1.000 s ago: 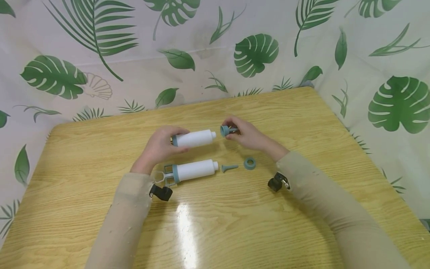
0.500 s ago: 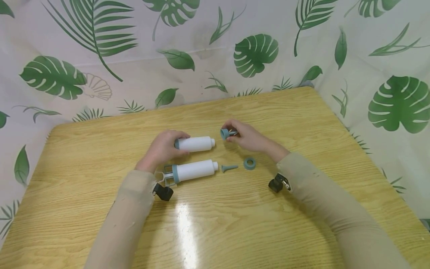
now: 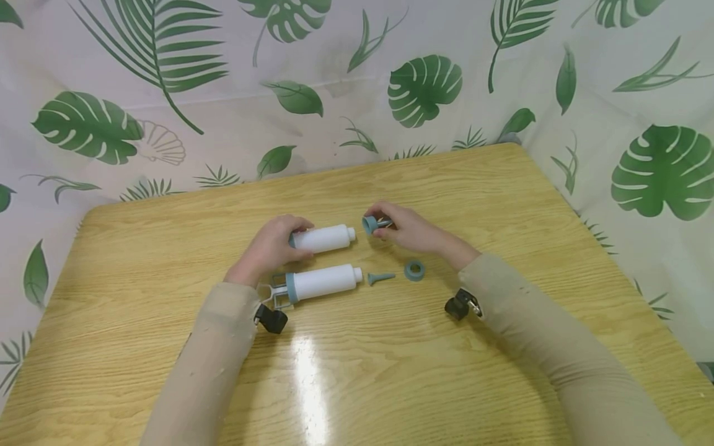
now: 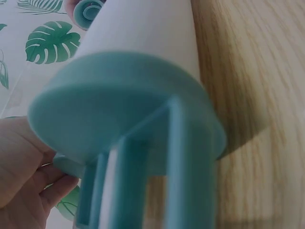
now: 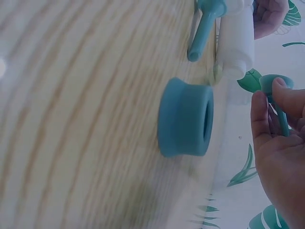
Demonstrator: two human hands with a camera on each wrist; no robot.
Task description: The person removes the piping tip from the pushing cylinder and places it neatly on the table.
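My left hand (image 3: 270,244) grips a white cylinder (image 3: 325,239) at its teal collar end, and the narrow white tip points right. Facing that tip across a small gap is a teal ring cap (image 3: 369,225) with a thin nozzle through it, pinched between the thumb and fingers of my right hand (image 3: 409,229). In the right wrist view the cap (image 5: 276,83) sits at the fingertips, its nozzle (image 5: 281,119) running back toward the palm. A second white cylinder (image 3: 325,282) with a teal collar and handle frame (image 3: 282,291) lies nearer on the table.
To the right of the second cylinder's tip lie a loose teal nozzle (image 3: 382,279) and a teal ring (image 3: 414,271). All lie on a wooden table (image 3: 390,371). A leaf-patterned cloth (image 3: 334,136) hangs behind the table's far edge.
The held cylinder has come down and a little nearer to me. My right hand has followed with the cap and nozzle, drifting slightly left. The parts lying on the table have stayed put.
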